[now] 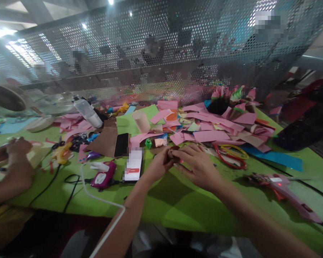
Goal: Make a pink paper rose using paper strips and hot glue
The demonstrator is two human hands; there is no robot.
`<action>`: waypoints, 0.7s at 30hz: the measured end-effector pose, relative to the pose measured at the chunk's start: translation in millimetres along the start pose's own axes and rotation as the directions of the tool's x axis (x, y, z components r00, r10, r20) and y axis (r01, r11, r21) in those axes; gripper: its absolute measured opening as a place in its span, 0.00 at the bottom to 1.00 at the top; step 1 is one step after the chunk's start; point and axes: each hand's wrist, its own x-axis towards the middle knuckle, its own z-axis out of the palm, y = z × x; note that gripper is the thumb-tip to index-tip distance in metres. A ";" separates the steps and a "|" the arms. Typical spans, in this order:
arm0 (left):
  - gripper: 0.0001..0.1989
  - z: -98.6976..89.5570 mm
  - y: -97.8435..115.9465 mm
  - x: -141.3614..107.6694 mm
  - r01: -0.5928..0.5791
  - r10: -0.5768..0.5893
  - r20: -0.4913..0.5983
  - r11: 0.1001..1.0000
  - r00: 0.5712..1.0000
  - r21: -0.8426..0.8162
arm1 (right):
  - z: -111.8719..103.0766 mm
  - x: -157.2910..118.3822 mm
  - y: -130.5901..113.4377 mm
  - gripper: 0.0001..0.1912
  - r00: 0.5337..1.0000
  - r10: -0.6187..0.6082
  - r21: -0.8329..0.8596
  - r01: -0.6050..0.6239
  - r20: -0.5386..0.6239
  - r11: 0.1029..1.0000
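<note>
My left hand (160, 163) and my right hand (197, 164) meet above the green tabletop. Between their fingertips is a small curled brown piece (172, 152), which looks like paper; its far side is hidden by my fingers. My left fingers pinch it from the left, and the right fingers press on it from the other side. Just beyond my hands lie a peach scrap (160, 142) and a small green folded piece (148, 143). A phone with a lit screen (134, 165) rests left of my left wrist.
A pink glue gun (282, 188) with a red light lies at right. Pink paper strips (212, 135) are heaped behind, before a perforated metal screen (183, 68). A dark phone (122, 145), clear bottle (88, 113) and magenta case (103, 175) stand left. Another person's hand (18, 148) works far left.
</note>
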 end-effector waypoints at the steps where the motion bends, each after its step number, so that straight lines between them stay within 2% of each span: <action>1: 0.20 -0.1 0.8 0.0 -0.004 0.004 0.001 1.000 1.000 0.018 | 0.5 -0.2 -0.3 0.13 1.000 -0.007 -0.012 0.007 -0.004 1.000; 4: 0.20 0.4 1.5 -0.3 -0.023 0.023 0.007 0.998 1.000 0.058 | 1.7 -0.7 -2.4 0.12 1.000 -0.019 -0.068 0.019 0.001 0.997; 8: 0.22 2.8 -2.9 -1.1 -0.027 0.027 0.009 1.000 1.000 0.000 | 0.6 -0.4 -4.5 0.11 1.000 0.000 -0.101 0.000 0.007 0.995; 15: 0.26 2.7 11.2 -1.9 0.136 -0.141 -0.028 0.981 0.990 -0.139 | -10.6 2.6 3.5 0.11 0.996 0.023 0.137 -0.010 -0.091 0.990; 18: 0.29 0.2 16.3 -3.4 0.167 -0.176 -0.041 0.972 0.984 -0.165 | -14.2 3.1 6.7 0.10 0.992 0.024 0.138 -0.006 -0.127 0.990; 21: 0.30 -1.7 15.4 -5.0 0.178 -0.195 -0.100 0.972 0.976 -0.154 | -14.2 2.6 8.0 0.08 0.992 -0.011 0.090 0.022 -0.122 0.996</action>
